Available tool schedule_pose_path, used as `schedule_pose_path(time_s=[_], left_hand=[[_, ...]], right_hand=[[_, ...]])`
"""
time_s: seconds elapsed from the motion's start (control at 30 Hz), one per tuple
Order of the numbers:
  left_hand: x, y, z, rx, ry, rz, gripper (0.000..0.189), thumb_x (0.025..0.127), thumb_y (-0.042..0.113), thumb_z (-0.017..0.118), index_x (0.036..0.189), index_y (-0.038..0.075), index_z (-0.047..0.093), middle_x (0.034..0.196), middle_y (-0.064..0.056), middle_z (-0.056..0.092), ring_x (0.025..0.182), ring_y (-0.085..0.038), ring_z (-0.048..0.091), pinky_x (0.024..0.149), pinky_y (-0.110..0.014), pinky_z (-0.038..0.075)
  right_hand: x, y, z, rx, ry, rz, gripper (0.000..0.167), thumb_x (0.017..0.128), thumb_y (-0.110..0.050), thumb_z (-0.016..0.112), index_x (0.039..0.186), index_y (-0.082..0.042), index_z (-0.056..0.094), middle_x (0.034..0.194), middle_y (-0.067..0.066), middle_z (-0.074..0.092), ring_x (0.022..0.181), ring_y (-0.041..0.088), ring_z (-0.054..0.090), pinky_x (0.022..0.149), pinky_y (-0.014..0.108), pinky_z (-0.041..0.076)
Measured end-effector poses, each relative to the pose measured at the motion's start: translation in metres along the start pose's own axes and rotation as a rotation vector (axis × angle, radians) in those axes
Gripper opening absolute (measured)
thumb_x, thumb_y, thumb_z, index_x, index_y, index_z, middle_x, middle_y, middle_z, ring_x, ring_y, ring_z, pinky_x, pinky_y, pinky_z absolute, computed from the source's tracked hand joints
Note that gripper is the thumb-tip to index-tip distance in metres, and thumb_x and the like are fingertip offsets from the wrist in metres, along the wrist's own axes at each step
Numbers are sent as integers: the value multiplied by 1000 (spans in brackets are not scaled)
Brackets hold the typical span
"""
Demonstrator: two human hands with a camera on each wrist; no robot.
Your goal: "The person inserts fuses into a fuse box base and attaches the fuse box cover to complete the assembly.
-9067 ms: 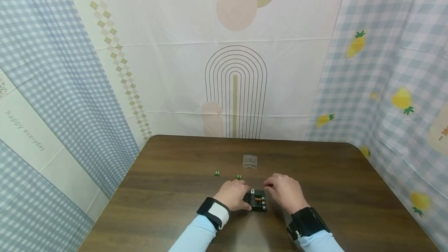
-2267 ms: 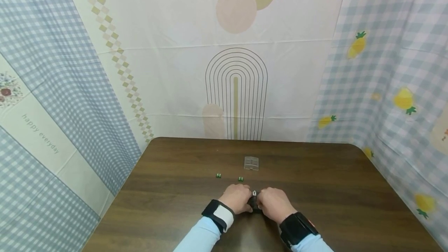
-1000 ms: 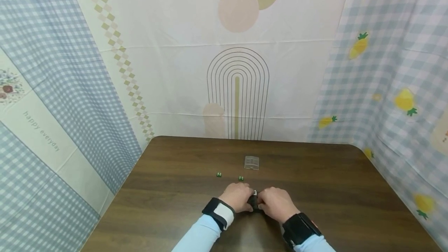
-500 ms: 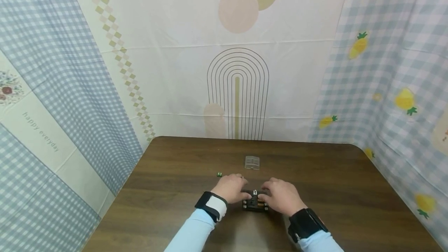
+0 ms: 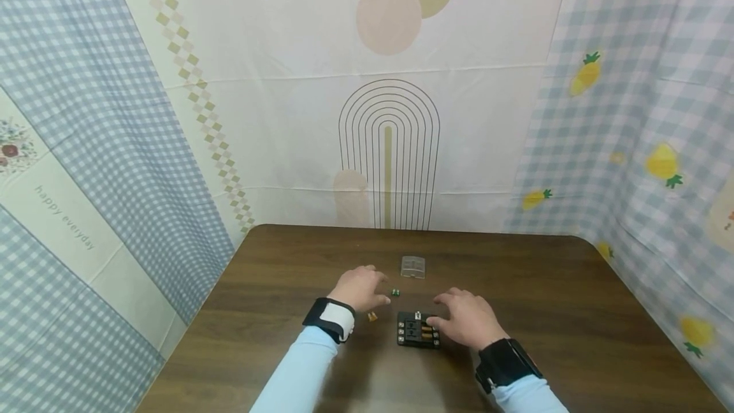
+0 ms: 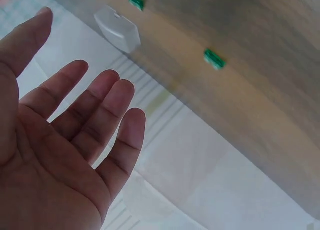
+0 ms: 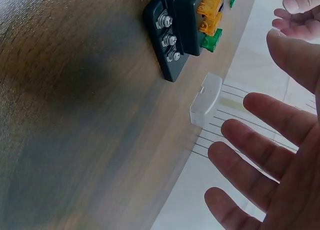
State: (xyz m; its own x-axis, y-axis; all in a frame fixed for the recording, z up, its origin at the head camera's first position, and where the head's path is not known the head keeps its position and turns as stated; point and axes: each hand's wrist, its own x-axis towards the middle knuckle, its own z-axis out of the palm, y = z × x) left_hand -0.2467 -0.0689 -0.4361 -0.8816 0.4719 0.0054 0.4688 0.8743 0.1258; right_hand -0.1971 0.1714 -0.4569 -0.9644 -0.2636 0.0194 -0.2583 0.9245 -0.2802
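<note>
A black fuse block (image 5: 410,330) with screw terminals lies on the table. In the right wrist view, two orange blade fuses (image 7: 210,6) and a green one (image 7: 212,40) line up along one side of it. My right hand (image 5: 471,322) hovers at its right side with fingers spread, thumb overlapping the corner. Left of the block, my left hand (image 5: 357,290) is raised with relaxed fingers and holds nothing. Near it lie a loose orange fuse (image 5: 373,316) and a green fuse (image 5: 395,292). Another loose green fuse (image 6: 215,59) shows in the left wrist view; my left hand hides it from the head camera.
A clear plastic cover (image 5: 413,266) lies farther back on the brown wooden table (image 5: 516,273). Patterned cloth (image 5: 287,132) hangs behind the table's back edge and at both sides.
Both hands were close together at the fuse block and have parted. My left hand has moved left and away from it, uncovering the loose orange fuse; my right hand has drawn back slightly.
</note>
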Motion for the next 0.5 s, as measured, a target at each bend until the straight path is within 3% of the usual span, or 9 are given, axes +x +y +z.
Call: schedule_pose_path(time_s=[0.5], left_hand=[[0, -30, 6, 18, -29, -67, 47, 83, 34, 81, 121, 9, 70, 114, -7, 68, 104, -23, 65, 85, -38, 54]], right_hand=[[1, 4, 2, 5, -36, 16, 45, 83, -43, 77, 116, -13, 71, 113, 9, 66, 107, 33, 61, 93, 60, 44]])
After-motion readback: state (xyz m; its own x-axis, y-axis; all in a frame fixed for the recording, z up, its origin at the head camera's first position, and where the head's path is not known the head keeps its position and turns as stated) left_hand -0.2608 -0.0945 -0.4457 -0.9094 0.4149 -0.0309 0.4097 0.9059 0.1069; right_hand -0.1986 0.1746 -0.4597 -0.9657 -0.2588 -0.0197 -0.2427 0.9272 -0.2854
